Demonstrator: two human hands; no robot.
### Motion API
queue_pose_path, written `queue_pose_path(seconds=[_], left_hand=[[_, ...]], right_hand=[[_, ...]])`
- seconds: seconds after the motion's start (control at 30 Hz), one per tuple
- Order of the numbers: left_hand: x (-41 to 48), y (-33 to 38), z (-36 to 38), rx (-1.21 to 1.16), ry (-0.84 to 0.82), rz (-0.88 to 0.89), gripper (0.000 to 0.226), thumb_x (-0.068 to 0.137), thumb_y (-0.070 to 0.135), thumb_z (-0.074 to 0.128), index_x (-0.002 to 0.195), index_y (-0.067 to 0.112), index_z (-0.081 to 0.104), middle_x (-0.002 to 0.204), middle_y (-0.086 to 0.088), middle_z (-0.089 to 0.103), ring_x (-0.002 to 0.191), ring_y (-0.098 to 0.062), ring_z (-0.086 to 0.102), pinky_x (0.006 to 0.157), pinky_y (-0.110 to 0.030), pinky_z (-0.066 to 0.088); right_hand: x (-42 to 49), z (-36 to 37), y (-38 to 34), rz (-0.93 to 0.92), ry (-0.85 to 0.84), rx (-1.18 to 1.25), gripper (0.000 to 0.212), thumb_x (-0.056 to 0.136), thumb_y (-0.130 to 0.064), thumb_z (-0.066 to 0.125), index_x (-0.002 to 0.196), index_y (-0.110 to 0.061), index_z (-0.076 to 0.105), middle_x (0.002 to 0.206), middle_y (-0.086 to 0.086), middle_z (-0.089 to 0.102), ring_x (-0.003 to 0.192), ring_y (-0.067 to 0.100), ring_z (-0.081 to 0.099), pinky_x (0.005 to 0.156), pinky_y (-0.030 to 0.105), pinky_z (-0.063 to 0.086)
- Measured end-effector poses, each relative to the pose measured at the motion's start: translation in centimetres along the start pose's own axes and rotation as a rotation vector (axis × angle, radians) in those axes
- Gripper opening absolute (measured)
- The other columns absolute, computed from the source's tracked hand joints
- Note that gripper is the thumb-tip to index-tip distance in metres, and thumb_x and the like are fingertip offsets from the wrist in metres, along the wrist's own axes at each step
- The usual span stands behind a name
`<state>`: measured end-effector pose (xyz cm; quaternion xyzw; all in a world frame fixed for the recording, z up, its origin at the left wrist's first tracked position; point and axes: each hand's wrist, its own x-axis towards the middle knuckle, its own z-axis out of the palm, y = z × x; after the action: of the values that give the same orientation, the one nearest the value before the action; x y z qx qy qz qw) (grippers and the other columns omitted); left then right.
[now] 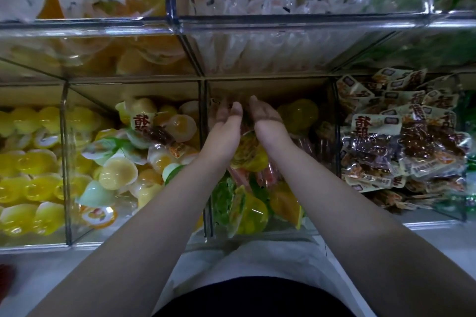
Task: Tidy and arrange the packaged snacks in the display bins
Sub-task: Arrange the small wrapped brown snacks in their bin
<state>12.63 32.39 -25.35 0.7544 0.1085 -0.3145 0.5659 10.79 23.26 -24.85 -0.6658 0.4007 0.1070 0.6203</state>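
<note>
Clear acrylic display bins (202,100) in tiers; yellow, orange and green jelly cups (248,211) in middle lower bin; left hand (228,116) and right hand (265,114) side by side deep at its back, fingers' grip impossible to tell; rightward, brown packets (412,141) lettered in red Chinese characters.

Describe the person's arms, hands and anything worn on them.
The left forearm and right forearm are bare to the frame's edge, no sleeves showing. The left hand and right hand wear no gloves; neither wrist has a watch or bracelet. Rings: too dim to tell.
</note>
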Motion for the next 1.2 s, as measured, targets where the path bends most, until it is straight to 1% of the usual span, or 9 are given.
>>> queue_pose_path(seconds=[0.23,0.33,0.47,0.53,0.77,0.87,0.97,1.07,1.2], left_hand=[[1.8,-0.8,0.8,-0.067,0.055,-0.119,0.055,0.104,0.045,0.029,0.154,0.025,0.019,0.162,-0.003,0.014,0.148,-0.023,0.017,0.119,-0.037,0.018],[2.4,-1.2,0.9,-0.094,0.058,-0.153,0.057,0.103,0.048,0.029,0.155,0.028,0.016,0.161,-0.003,0.018,0.147,-0.026,0.021,0.119,-0.043,0.021],[2.7,-0.8,0.6,-0.175,0.067,-0.212,0.06,0.1,0.054,0.032,0.153,0.028,0.025,0.157,-0.004,0.029,0.144,-0.026,0.028,0.118,-0.045,0.025],[2.9,-0.8,0.5,-0.183,0.06,-0.277,0.071,0.09,0.066,0.035,0.151,0.029,0.03,0.156,-0.003,0.032,0.143,-0.026,0.032,0.116,-0.047,0.028],[2.7,-0.5,0.2,-0.198,0.024,-0.405,0.067,0.095,0.062,0.039,0.147,0.02,0.04,0.149,-0.012,0.043,0.136,-0.029,0.041,0.113,-0.047,0.033],[2.4,-0.4,0.3,-0.124,0.018,-0.349,0.059,0.096,0.059,0.039,0.146,0.028,0.041,0.15,-0.007,0.043,0.136,-0.028,0.042,0.111,-0.048,0.035],[1.7,-0.4,0.2,-0.123,-0.014,-0.213,0.039,0.101,0.044,0.041,0.134,0.03,0.057,0.144,-0.002,0.051,0.132,-0.02,0.047,0.112,-0.043,0.036],[0.6,-0.3,-0.5,-0.188,-0.07,-0.107,0.029,0.1,0.036,0.046,0.114,0.031,0.071,0.125,0.003,0.066,0.119,-0.017,0.059,0.107,-0.043,0.042],[-1.1,1.4,-0.4,-0.21,-0.133,0.067,0.031,0.096,0.025,0.045,0.115,0.022,0.069,0.114,0.001,0.071,0.11,-0.015,0.065,0.091,-0.037,0.053]], right_hand=[[1.2,0.7,0.0,0.112,-0.11,-0.277,0.05,0.103,-0.047,0.033,0.146,-0.022,0.039,0.153,0.005,0.037,0.138,0.025,0.036,0.105,0.03,0.03],[1.3,0.3,0.2,0.12,-0.112,-0.234,0.047,0.102,-0.045,0.039,0.144,-0.023,0.044,0.149,0.004,0.044,0.134,0.024,0.042,0.097,0.026,0.032],[0.8,0.3,1.6,0.11,-0.097,-0.125,0.044,0.098,-0.033,0.054,0.14,-0.02,0.049,0.139,0.007,0.054,0.126,0.028,0.051,0.105,0.039,0.042],[0.8,0.2,2.0,0.114,-0.074,-0.138,0.043,0.096,-0.027,0.059,0.137,-0.017,0.052,0.133,0.008,0.059,0.12,0.029,0.055,0.102,0.042,0.046],[0.7,-0.6,2.8,0.137,-0.032,-0.059,0.032,0.094,-0.015,0.061,0.125,-0.012,0.06,0.114,0.01,0.066,0.105,0.029,0.063,0.083,0.033,0.05],[0.4,-1.2,3.8,0.142,0.001,0.055,0.023,0.093,-0.013,0.061,0.116,-0.009,0.065,0.105,0.009,0.069,0.1,0.029,0.066,0.087,0.038,0.054],[-0.2,-2.3,4.3,0.126,0.024,0.211,0.01,0.093,-0.005,0.06,0.097,-0.011,0.067,0.086,0.006,0.071,0.077,0.021,0.07,0.068,0.028,0.059],[-0.7,-3.3,4.3,0.101,0.036,0.293,0.013,0.093,-0.005,0.06,0.093,-0.015,0.068,0.089,0.007,0.073,0.086,0.026,0.071,0.078,0.036,0.058],[-1.5,-4.4,3.5,0.073,0.049,0.448,0.017,0.099,-0.01,0.051,0.091,-0.021,0.062,0.088,0.005,0.071,0.086,0.023,0.071,0.078,0.04,0.059]])
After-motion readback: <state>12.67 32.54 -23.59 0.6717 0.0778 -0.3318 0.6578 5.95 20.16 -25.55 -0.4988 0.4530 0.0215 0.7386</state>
